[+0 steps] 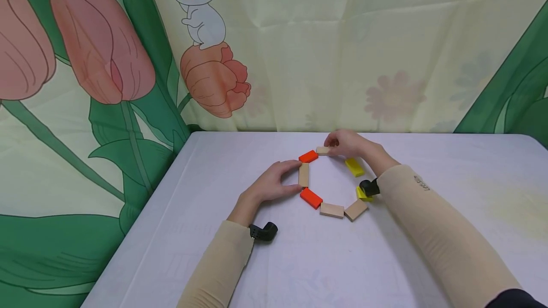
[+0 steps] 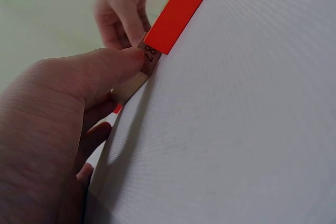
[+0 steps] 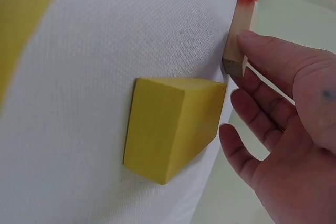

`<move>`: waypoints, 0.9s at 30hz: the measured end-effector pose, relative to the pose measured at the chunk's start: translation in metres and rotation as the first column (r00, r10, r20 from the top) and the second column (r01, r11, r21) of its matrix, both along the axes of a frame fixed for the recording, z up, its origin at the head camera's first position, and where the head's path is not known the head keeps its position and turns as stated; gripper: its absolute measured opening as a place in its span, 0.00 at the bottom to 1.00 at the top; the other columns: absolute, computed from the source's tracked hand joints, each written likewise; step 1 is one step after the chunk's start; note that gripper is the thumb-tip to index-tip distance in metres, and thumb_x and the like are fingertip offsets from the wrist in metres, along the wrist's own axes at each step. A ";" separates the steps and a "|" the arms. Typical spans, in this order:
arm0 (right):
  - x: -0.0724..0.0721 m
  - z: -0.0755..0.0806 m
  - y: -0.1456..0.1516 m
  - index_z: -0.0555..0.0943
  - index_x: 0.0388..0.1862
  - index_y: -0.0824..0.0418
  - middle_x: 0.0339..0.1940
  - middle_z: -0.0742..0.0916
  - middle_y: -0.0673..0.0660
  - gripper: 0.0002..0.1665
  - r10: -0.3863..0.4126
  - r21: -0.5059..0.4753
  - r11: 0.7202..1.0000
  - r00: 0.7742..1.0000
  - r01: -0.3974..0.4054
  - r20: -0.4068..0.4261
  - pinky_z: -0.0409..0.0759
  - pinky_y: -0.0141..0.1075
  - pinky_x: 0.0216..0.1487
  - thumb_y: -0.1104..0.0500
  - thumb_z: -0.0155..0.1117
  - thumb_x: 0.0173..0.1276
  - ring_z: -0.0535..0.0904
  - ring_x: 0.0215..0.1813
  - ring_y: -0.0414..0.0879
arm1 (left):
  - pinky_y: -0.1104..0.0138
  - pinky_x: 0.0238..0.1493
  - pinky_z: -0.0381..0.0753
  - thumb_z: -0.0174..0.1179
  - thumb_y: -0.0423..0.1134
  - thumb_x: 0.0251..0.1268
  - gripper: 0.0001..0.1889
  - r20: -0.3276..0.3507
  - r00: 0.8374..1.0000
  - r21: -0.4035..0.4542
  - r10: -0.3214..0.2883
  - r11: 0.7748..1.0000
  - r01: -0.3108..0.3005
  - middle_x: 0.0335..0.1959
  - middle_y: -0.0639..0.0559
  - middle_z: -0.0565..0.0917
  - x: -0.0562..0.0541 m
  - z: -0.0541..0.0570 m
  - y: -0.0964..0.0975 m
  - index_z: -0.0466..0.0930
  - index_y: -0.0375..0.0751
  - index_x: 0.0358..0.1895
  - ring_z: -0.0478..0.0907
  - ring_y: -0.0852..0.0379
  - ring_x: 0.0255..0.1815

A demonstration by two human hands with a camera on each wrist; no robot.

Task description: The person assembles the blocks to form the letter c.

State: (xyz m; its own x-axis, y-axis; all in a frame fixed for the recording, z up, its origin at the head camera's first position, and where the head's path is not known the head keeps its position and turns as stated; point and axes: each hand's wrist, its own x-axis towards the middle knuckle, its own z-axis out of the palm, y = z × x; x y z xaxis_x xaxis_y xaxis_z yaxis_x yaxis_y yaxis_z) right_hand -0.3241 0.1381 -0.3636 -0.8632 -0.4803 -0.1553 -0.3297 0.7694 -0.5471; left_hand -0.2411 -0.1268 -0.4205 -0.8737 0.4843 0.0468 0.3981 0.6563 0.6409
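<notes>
Small rectangular blocks form a ring on the white table (image 1: 265, 270). My left hand (image 1: 276, 182) pinches the plain wooden block (image 1: 303, 175) on the ring's left side, thumb at its near end and a finger at its far end. Dark markings show on that block's end in the left wrist view. At the far side my right hand (image 1: 348, 143) holds another plain wooden block (image 3: 240, 35) between thumb and fingers. One end of it meets an orange-red block (image 1: 308, 156). A yellow block (image 3: 173, 124) lies close to the right hand, apart from it.
A second orange-red block (image 1: 311, 198), two plain wooden blocks (image 1: 331, 210) and another yellow block (image 1: 363, 195), partly hidden by the right wrist camera (image 1: 369, 187), make up the near and right sides. Behind the table hangs a printed curtain (image 1: 299, 61).
</notes>
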 end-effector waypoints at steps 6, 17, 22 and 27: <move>0.001 0.001 -0.002 0.81 0.53 0.66 0.46 0.82 0.61 0.14 -0.011 0.000 1.000 1.000 0.011 0.012 0.80 0.42 0.49 0.64 0.66 0.71 0.74 0.47 0.55 | 0.56 0.71 0.66 0.67 0.47 0.63 0.34 0.000 1.000 0.005 -0.001 1.000 0.001 0.71 0.55 0.72 0.000 0.001 0.000 0.71 0.50 0.73 0.65 0.55 0.72; 0.003 0.003 0.000 0.81 0.56 0.67 0.48 0.82 0.62 0.17 -0.004 -0.008 1.000 1.000 0.004 -0.004 0.80 0.44 0.52 0.65 0.65 0.71 0.74 0.49 0.56 | 0.55 0.71 0.66 0.67 0.47 0.64 0.34 0.004 1.000 -0.002 -0.001 1.000 0.001 0.71 0.55 0.72 0.001 0.002 0.000 0.71 0.50 0.73 0.65 0.55 0.72; 0.005 0.007 0.003 0.80 0.58 0.68 0.50 0.81 0.63 0.18 -0.002 -0.012 1.000 1.000 0.002 0.002 0.79 0.46 0.53 0.64 0.64 0.72 0.74 0.49 0.57 | 0.55 0.71 0.66 0.67 0.47 0.63 0.34 0.006 1.000 -0.003 -0.003 1.000 0.003 0.71 0.54 0.72 0.001 0.003 0.001 0.71 0.49 0.73 0.65 0.55 0.72; 0.006 0.013 0.006 0.79 0.60 0.68 0.54 0.81 0.65 0.20 -0.014 -0.008 1.000 1.000 0.014 -0.001 0.78 0.49 0.57 0.63 0.64 0.72 0.75 0.52 0.59 | 0.56 0.71 0.66 0.67 0.47 0.63 0.34 0.006 1.000 0.002 -0.007 1.000 0.007 0.71 0.54 0.72 0.001 0.003 0.001 0.71 0.48 0.73 0.65 0.55 0.72</move>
State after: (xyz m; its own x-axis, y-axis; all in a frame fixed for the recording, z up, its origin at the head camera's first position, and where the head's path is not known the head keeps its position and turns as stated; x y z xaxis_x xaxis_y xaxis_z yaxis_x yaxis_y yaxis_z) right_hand -0.3185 0.1438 -0.3506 -0.8702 -0.4690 -0.1507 -0.3191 0.7698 -0.5528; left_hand -0.2400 -0.1261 -0.4175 -0.8703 0.4907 0.0426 0.3992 0.6521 0.6445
